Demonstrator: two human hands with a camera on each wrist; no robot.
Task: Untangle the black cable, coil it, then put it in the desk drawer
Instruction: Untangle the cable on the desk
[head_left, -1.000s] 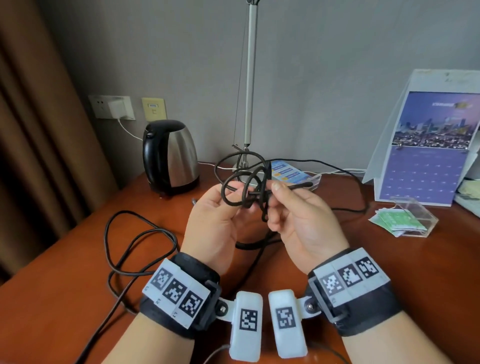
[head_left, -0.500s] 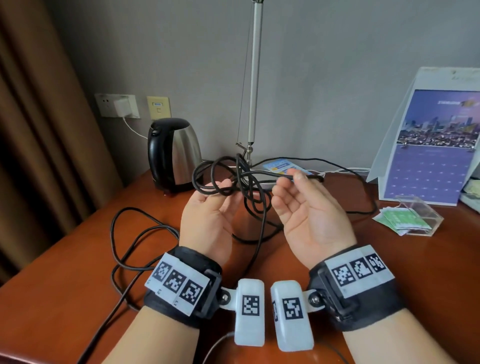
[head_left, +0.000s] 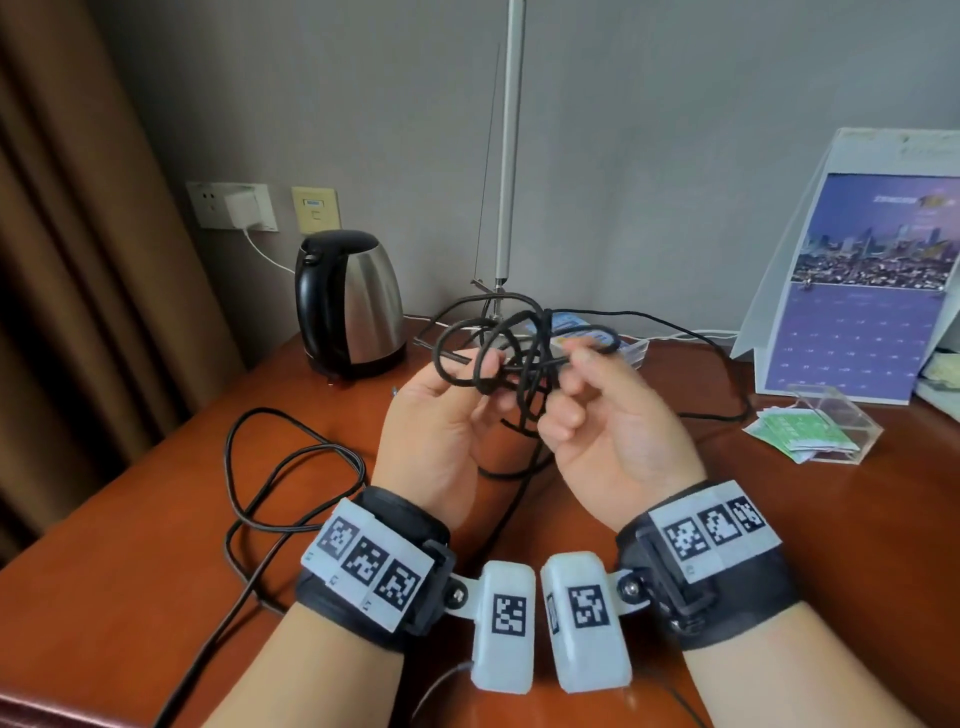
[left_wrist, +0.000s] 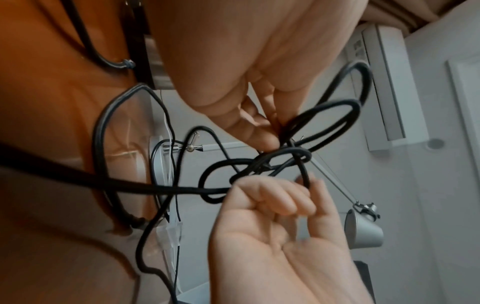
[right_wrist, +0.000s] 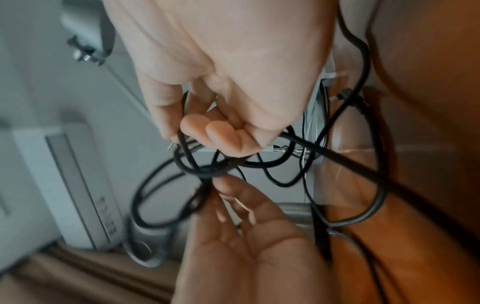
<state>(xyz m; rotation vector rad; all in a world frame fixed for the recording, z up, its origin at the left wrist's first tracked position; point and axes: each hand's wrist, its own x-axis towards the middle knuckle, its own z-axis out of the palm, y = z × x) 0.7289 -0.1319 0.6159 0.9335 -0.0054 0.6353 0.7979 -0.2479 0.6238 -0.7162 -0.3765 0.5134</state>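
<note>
I hold the cable (head_left: 511, 353) knot above the desk (head_left: 130, 545) (kettle (head_left: 348, 301) far left): left hand (head_left: 441, 431) fingertips pinch loops, right hand (head_left: 608, 426) fingers curl round strands.

1. Bare desk (head_left: 779, 519) lies open near right.
2. Black cable (head_left: 291, 467) loops sprawl across the near left.
3. Kettle (head_left: 348, 306) blocks far left; lamp pole (head_left: 506, 156) far centre.
4. Calendar (head_left: 862, 291) and clear holder (head_left: 831, 431) crowd far right.

Kettle (head_left: 347, 304), desk calendar (head_left: 862, 291), lamp pole (head_left: 506, 140).
</note>
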